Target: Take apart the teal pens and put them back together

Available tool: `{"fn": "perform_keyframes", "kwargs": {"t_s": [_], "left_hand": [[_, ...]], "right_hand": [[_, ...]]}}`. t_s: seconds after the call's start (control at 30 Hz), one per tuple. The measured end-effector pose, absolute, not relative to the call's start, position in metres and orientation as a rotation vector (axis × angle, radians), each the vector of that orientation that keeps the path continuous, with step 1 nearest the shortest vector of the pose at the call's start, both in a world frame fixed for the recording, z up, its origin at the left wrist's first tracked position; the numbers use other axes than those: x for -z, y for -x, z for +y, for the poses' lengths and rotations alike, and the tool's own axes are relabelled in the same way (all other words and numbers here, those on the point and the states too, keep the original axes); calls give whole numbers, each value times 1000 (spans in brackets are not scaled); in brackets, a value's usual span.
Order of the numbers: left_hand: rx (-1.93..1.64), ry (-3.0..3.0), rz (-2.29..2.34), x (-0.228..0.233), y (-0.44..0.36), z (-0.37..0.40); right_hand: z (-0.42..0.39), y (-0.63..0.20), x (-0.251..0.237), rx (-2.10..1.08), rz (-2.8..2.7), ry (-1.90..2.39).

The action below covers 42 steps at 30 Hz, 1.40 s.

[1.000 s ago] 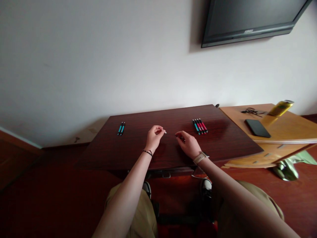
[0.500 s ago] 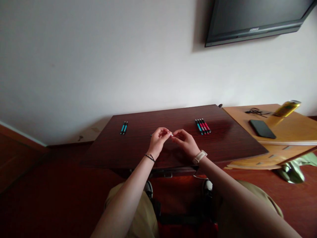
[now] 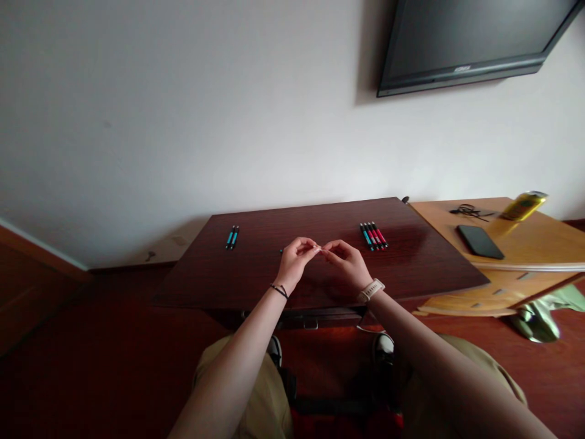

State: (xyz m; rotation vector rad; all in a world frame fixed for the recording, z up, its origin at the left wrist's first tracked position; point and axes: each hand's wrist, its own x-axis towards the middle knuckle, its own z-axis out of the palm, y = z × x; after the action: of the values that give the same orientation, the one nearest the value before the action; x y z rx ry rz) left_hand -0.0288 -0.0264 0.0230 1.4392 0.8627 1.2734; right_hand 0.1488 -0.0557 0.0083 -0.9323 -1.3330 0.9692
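The left hand point(image 3: 292, 259) pinches a slim item point(image 3: 281, 250), mostly hidden, its dark end showing left of that grip. The right hand's point(image 3: 345, 262) fingertips meet the left's; whether its grip has hold too, I cannot tell. Blue pens point(image 3: 234, 238) lie leftward on the tabletop point(image 3: 315, 216), mixed-colour pens point(image 3: 375, 236) rightward.

I logged one view, worn on the person's head, facing forward and down across the dark table point(image 3: 217, 274) to the pale wall point(image 3: 205, 110). I had the left hand point(image 3: 291, 262) and right hand point(image 3: 346, 263) close, just below mid-frame, the television point(image 3: 466, 42) cropped by the top edge, the trousered legs point(image 3: 269, 390) seen from above.
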Motion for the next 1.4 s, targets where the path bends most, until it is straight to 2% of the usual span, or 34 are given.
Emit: {"fn": "perform_keyframes", "kwargs": {"t_s": [0.7,1.4], "left_hand": [[-1280,-1453,864,-49,27,-45],[-1271,-1354,819,-46,24,-43]], "right_hand": [[-68,-159,-29,-902,-1291,983],[-72,-155,-38,-923,-1270,948]]}}
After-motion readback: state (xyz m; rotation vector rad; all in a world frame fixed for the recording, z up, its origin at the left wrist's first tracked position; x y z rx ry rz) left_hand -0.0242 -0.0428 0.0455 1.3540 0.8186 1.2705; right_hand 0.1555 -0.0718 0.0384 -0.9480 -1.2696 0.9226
